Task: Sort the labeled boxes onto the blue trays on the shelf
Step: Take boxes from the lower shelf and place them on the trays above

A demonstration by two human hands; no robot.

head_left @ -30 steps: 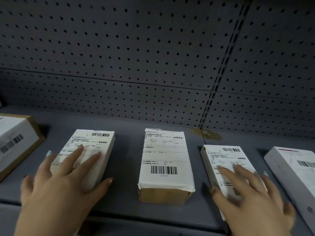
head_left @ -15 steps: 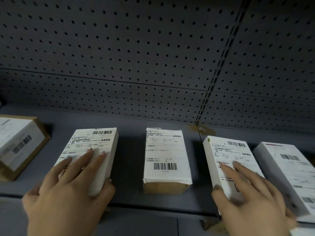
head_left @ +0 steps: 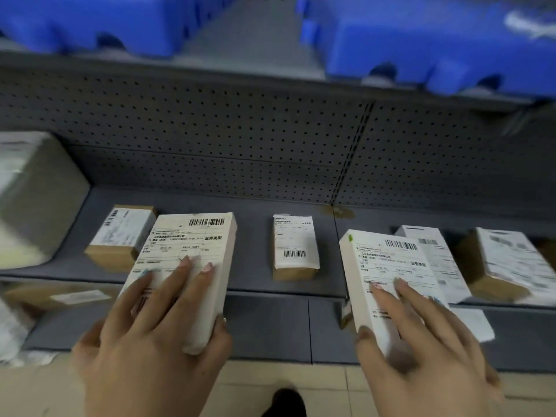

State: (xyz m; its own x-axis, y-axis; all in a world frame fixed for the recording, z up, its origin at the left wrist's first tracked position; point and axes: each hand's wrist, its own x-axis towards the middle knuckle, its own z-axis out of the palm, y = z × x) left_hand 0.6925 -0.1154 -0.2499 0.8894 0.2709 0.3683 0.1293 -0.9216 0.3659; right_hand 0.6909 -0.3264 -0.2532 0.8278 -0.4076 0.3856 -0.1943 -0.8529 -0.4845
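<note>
In the head view, a labelled white box (head_left: 186, 260) is held by the left hand (head_left: 144, 350), with the fingers laid flat over the label and the thumb hooked round the right long edge. The grip is taken at the box's 6 o'clock end, so the box extends from the palm toward 1 o'clock, its long axis running 7 to 1 with the barcode end leading. A second white box (head_left: 388, 266) is held likewise by the right hand (head_left: 421, 356), thumb against the left long edge, long axis running 5 to 11, barcode end farthest from the palm. Both boxes are held in front of the lower shelf (head_left: 255, 230). On the level above, toward 12 o'clock and well apart from the boxes, the left blue tray (head_left: 90, 22) and the right blue tray (head_left: 436, 40) are seen. Each hand is judged nearer the tray on its own side, so an upward reach along each box's axis is called for
</note>
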